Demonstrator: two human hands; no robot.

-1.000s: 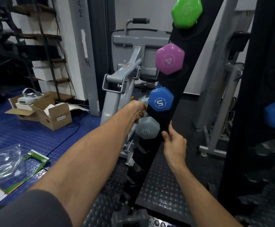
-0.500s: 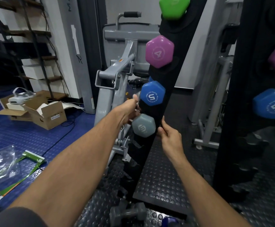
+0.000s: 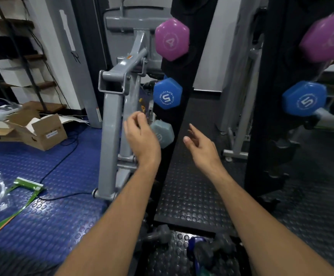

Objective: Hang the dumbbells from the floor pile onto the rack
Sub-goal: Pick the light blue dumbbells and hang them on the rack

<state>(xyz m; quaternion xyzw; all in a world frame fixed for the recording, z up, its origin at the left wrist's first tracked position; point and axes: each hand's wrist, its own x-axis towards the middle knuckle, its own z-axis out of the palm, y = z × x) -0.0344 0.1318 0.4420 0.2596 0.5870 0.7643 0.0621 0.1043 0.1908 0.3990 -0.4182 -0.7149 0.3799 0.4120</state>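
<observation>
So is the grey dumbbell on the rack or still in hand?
On the rack. The grey dumbbell sits under the blue 5; the left hand and right hand hold nothing.

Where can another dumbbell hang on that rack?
The black rack looks bare below the grey dumbbell, down toward the floor mat. Higher up is crowded: blue dumbbell, then purple dumbbell. The floor pile clutters the bottom.

Matt rubbery-coated dumbbells (image 3: 171,39), studded rubber floor mat (image 3: 192,196), painted metal machine frame (image 3: 110,124)
</observation>
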